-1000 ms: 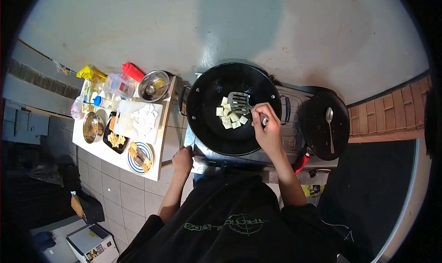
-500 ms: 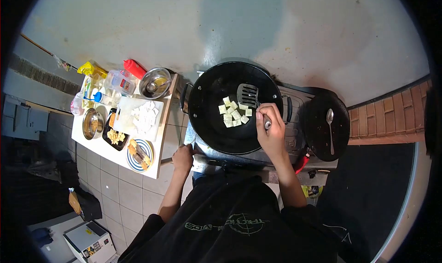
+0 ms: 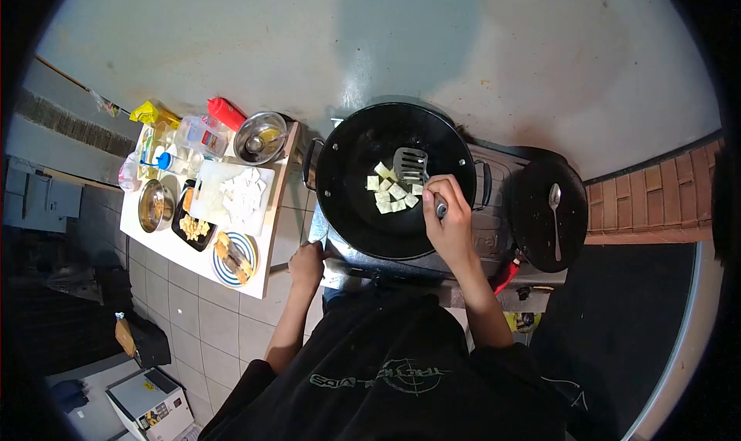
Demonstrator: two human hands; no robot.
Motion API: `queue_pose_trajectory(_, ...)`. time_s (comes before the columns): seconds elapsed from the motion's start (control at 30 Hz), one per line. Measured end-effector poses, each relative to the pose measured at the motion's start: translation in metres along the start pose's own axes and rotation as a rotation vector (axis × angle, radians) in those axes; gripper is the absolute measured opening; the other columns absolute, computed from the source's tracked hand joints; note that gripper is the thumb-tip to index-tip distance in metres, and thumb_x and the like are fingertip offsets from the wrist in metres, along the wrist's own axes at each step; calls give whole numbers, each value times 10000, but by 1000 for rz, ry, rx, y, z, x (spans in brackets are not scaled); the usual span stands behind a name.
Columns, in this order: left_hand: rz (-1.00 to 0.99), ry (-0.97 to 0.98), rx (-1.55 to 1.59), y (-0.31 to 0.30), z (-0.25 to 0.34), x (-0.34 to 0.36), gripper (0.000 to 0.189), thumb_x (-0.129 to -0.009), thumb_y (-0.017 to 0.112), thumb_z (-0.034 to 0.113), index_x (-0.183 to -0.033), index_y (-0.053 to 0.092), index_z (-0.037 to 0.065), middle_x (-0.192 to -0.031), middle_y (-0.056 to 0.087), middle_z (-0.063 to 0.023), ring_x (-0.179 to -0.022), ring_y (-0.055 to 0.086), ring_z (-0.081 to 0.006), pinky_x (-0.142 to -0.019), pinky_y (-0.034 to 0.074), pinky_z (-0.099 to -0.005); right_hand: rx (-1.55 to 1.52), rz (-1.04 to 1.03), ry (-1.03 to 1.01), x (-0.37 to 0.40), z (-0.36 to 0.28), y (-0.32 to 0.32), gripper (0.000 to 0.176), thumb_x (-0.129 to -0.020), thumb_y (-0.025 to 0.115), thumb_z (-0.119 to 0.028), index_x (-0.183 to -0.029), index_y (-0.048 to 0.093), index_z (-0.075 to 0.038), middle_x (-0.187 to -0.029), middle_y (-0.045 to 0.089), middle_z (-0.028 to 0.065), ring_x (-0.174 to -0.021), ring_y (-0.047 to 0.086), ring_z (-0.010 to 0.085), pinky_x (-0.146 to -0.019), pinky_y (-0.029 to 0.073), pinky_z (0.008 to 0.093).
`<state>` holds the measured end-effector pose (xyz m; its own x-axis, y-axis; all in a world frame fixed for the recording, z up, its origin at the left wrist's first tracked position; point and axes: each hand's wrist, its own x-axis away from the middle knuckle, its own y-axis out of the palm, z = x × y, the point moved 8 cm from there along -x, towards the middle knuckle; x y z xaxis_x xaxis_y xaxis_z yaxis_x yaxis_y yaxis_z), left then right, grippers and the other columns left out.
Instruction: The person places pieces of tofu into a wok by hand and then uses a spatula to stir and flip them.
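Note:
A large black pan (image 3: 347, 217) sits on the stove with several pale cubes (image 3: 384, 196) in its middle. My right hand (image 3: 450, 219) is wrapped round the handle of a slotted spatula (image 3: 412, 165), over the pan's right side. The spatula's head rests against the upper right of the cubes and partly covers some of them. Below and left of the pan, my left hand (image 3: 306, 263) is closed beside the stove's front left corner; a dark rod-like handle shows at both sides of the fist.
To the right, a dark flat pan (image 3: 532, 209) holds a metal spoon (image 3: 555, 209). On the left table (image 3: 189, 257) are a white cutting board (image 3: 204, 202) with white pieces, a striped plate (image 3: 248, 246), metal bowls (image 3: 275, 125), a black tray (image 3: 202, 242) and a red bottle (image 3: 226, 114).
My right hand and the spatula have shifted slightly left, and the spatula's head is lower, closer over the cubes. My left hand has stayed in place.

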<state>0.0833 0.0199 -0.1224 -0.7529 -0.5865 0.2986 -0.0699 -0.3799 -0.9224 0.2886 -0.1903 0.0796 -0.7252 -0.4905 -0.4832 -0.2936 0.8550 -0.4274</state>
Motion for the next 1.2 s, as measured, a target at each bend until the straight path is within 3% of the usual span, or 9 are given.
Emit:
queue_pose_trajectory(0.6,-17,-6,9,-6,4,2,141,-879,648,211,-892,663,71,-919,658,-150,-856,677,-368,-713,540,-495,15,-14,-7,-2,4,9,62,-913,602,6,-918,543,23,-939,556,150,-758,608,296,-685,500,355)
queue_pose_trajectory(1.2,3,-19,55,-6,3,2,209,-872,687,276,-912,674,72,-926,671,-158,-863,685,-375,-719,547,-493,-25,-47,-32,-3,-4,18,81,-896,623,9,-923,547,16,-940,563,152,-775,609,323,-691,498,378)
